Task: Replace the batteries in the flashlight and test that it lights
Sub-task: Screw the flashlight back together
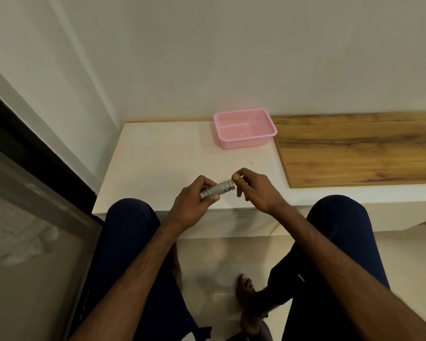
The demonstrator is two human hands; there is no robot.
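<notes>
Between the hands, just above the near edge of the smooth cream bench (pixel 158 163): small silver metal flashlight (pixel 219 189), cylindrical, ribbed barrel. Left hand (pixel 192 200) wraps the barrel; right hand (pixel 256 190) pinches the end piece with thumb and forefinger. End piece looks seated. No batteries in sight, so opening or closing, cannot tell. Light test probably still to do. Beyond the right hand: pink perforated rectangular plastic basket (pixel 246 143).

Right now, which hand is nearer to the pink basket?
Right. The right hand, pinching the end of the flashlight, is just in front of the pink basket. The left hand, gripping the barrel, is further left and closer to the person.
</notes>
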